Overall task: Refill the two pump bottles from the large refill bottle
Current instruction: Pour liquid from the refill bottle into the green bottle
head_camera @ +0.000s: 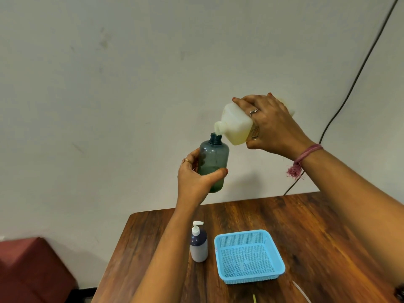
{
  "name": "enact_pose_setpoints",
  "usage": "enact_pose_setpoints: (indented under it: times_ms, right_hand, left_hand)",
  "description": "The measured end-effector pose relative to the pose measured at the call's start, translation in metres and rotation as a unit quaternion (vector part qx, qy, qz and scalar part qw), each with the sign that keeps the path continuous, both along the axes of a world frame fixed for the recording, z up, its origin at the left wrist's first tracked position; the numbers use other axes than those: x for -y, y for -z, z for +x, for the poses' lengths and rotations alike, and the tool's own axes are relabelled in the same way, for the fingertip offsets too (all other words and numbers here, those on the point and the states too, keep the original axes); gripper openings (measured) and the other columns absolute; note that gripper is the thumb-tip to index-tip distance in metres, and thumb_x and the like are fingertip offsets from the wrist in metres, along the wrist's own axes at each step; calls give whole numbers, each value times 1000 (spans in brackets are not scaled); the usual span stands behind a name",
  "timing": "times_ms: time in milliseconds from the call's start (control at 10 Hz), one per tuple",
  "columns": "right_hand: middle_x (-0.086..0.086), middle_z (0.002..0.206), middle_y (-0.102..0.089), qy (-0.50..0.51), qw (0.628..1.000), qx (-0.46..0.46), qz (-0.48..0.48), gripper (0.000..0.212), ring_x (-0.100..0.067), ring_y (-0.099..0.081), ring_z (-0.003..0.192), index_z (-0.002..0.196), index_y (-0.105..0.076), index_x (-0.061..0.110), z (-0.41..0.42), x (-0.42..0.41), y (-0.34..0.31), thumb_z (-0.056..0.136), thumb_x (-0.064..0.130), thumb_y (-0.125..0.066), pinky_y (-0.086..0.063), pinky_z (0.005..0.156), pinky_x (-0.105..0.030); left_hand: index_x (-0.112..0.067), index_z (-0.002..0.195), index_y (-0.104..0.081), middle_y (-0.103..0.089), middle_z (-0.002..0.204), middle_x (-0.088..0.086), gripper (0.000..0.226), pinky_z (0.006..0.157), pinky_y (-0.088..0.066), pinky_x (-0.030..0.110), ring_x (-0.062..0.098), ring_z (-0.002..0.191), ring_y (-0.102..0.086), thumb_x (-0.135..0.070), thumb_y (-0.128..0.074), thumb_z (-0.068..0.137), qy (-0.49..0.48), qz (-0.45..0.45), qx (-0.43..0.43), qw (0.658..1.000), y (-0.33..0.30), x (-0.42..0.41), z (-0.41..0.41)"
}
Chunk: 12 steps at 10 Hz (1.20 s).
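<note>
While the left hand [194, 178] wraps its fingers and thumb around the lower body of a translucent grey-blue plastic bottle with an open threaded neck [213, 162], that bottle is held upright in the air above the far edge of the dark wooden table [317, 237]. At about two o'clock from it, the right hand [271, 125] grips a large, squarish, translucent white plastic refill bottle holding yellowish liquid [237, 125], fingers spread over its top side and thumb underneath. This refill bottle is tipped steeply to the left, its uncapped mouth just above and touching or nearly touching the rim of the grey-blue bottle's neck; whether liquid is flowing cannot be told. Yellowish liquid lies in the lower part of the tilted refill bottle.

Down on the table, at six o'clock from the held bottles, stands a second pump bottle with a dark upper body, pale lower body and white pump head [198, 244], upright. Just beside it at three o'clock sits a light blue square perforated plastic basket [271, 274]. A black cable [341, 106] runs down the pale wall at the right.
</note>
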State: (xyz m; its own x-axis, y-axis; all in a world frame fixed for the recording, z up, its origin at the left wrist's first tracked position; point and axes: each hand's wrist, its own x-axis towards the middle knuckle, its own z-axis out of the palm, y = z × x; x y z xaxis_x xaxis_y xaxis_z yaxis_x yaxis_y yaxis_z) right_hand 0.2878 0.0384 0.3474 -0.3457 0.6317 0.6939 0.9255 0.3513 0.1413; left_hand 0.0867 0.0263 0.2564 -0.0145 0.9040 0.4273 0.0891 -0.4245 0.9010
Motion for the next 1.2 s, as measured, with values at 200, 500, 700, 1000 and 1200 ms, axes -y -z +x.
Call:
enact_pose_setpoints:
  times_ms: [200,500,700,1000,1200]
  right_hand:
    - [-14,136,-47,1,1000,1,2,99,-33,-42,126,145,-33,14,0,0,0,60,21,-82,-21,112,-52]
    - [-13,137,-46,4,1000,4,0,98,-33,-41,127,146,-32,14,1,1,0,61,22,-81,-19,113,-51]
    - [-14,136,-47,3,1000,4,2,99,-33,-42,126,146,-32,14,2,2,-1,60,21,-81,-20,113,-52]
    - [-14,135,-47,2,1000,3,3,99,-33,-43,126,145,-33,14,3,3,0,60,21,-82,-21,113,-52]
    - [-14,135,-47,1,1000,4,4,99,-33,-43,126,145,-33,14,5,4,0,59,21,-82,-20,113,-52]
  left_hand:
    - [-27,128,-45,-50,110,-17,75,60,-46,3,-1,95,-54,-14,-85,65,-2,1,1,1000,0,0,0]
    - [-31,119,-44,-50,106,-21,71,59,-44,1,-3,93,-54,-12,-85,65,3,-4,10,1000,-2,2,2]
    - [-30,119,-44,-50,106,-20,70,59,-44,2,-3,92,-54,-11,-85,65,3,-5,11,1000,-2,4,3]
    - [-26,123,-46,-50,104,-21,71,58,-43,1,-3,90,-53,-10,-85,66,-1,-3,7,1000,-2,5,5]
    - [-29,120,-44,-50,108,-17,70,59,-44,1,-4,93,-52,-11,-85,65,-3,-2,5,1000,-1,5,7]
